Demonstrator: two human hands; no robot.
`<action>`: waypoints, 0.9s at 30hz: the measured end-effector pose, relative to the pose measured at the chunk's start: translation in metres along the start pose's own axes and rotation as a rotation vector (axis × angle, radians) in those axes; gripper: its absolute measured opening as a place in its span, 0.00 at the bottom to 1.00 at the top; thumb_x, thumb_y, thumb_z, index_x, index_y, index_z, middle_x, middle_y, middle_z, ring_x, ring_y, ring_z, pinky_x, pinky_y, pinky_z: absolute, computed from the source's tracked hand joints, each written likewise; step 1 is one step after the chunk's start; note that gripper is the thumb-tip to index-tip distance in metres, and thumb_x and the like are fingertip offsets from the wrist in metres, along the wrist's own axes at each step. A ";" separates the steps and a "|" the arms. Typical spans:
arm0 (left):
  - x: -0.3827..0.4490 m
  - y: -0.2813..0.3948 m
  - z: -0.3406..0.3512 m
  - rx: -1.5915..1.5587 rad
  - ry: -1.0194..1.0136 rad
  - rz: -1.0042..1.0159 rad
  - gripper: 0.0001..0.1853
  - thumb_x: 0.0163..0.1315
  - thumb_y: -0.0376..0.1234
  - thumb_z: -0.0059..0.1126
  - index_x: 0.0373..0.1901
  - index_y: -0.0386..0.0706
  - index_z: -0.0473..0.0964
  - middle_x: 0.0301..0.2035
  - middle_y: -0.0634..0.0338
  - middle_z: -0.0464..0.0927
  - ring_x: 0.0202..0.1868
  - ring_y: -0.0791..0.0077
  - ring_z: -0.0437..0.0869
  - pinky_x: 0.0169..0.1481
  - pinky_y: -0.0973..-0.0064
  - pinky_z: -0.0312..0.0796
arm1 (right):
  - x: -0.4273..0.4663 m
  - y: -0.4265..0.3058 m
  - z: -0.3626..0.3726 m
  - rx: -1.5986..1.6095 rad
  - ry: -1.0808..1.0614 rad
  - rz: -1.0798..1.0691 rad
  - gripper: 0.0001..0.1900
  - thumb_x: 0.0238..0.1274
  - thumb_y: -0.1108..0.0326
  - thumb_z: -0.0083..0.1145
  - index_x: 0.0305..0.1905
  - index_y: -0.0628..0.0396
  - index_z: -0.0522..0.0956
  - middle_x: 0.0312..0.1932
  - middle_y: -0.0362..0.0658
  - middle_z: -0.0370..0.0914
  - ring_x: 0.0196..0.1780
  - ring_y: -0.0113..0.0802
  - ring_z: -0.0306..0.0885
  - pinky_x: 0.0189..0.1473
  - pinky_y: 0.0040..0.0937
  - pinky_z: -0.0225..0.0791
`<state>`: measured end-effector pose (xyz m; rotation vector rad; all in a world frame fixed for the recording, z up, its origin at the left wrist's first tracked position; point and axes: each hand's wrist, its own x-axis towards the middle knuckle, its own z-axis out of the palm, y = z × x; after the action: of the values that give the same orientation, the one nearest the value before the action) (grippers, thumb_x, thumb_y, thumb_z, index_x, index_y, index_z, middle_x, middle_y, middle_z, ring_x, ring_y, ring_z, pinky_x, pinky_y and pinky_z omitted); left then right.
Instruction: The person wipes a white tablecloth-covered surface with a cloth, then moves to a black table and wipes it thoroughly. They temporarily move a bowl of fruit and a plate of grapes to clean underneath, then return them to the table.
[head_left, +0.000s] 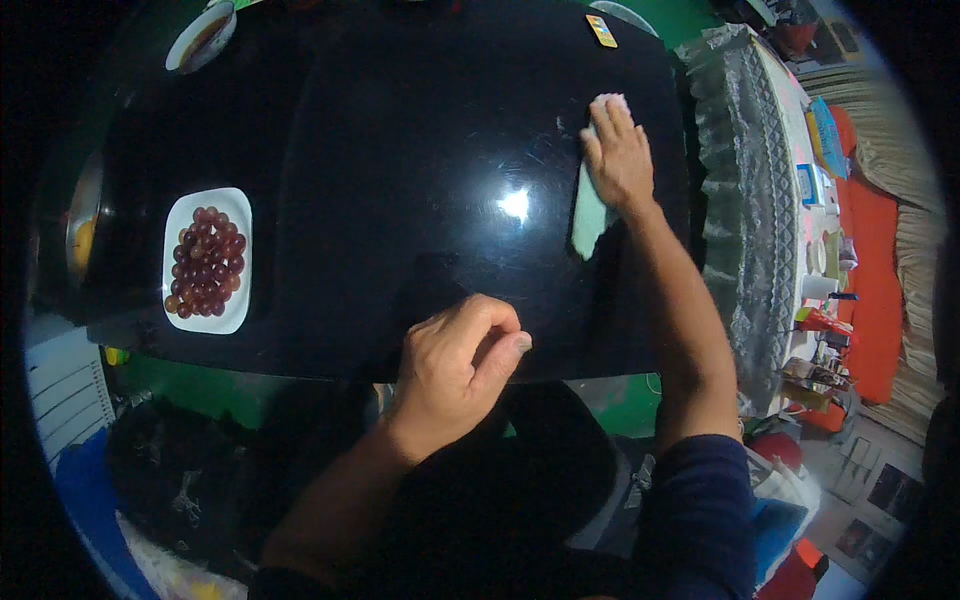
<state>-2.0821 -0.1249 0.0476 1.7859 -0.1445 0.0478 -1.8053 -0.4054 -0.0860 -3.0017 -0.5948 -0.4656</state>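
Note:
My right hand (621, 161) lies flat on a folded pale green cloth (591, 221), pressing it to the glossy black tabletop (390, 172) near the right edge. A whitish end of the cloth shows past the fingertips. Closer to my body, my left hand (461, 356) is curled above the table's front edge, thumb against the bent index finger. Nothing shows in its grasp, though the inside of the palm is hidden. To its left, a white rectangular dish (245, 262) holds a heap of reddish grapes (206, 262).
A bowl of brown liquid (201, 41) stands at the far left. Near the left edge is a metal basin (91, 184) with a yellow fruit. A small yellow packet (601, 31) lies at the far right. Beyond the right edge, a lace-covered table (787, 150) carries several boxes and cups.

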 end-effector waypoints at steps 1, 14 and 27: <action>0.001 0.000 0.002 0.002 -0.012 -0.017 0.06 0.73 0.28 0.72 0.43 0.40 0.80 0.33 0.56 0.86 0.31 0.66 0.90 0.37 0.70 0.79 | 0.010 0.010 0.006 -0.017 0.012 0.033 0.31 0.87 0.46 0.50 0.83 0.50 0.71 0.88 0.54 0.64 0.93 0.52 0.55 0.87 0.62 0.56; -0.001 0.007 -0.001 -0.071 -0.009 0.020 0.05 0.76 0.27 0.70 0.47 0.38 0.81 0.31 0.59 0.84 0.31 0.77 0.84 0.37 0.75 0.75 | -0.174 0.068 -0.059 0.007 -0.159 0.401 0.39 0.92 0.44 0.44 0.92 0.56 0.55 0.95 0.51 0.51 0.96 0.49 0.47 0.91 0.59 0.45; -0.012 0.007 -0.016 -0.076 -0.025 0.017 0.07 0.75 0.28 0.72 0.47 0.37 0.80 0.35 0.54 0.87 0.35 0.71 0.91 0.41 0.73 0.80 | -0.150 0.058 -0.044 0.002 -0.140 0.361 0.43 0.91 0.39 0.43 0.91 0.60 0.55 0.94 0.57 0.52 0.95 0.55 0.47 0.92 0.51 0.43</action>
<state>-2.0946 -0.1097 0.0567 1.7099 -0.1770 0.0323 -1.9278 -0.5181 -0.0886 -3.0583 -0.0504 -0.2322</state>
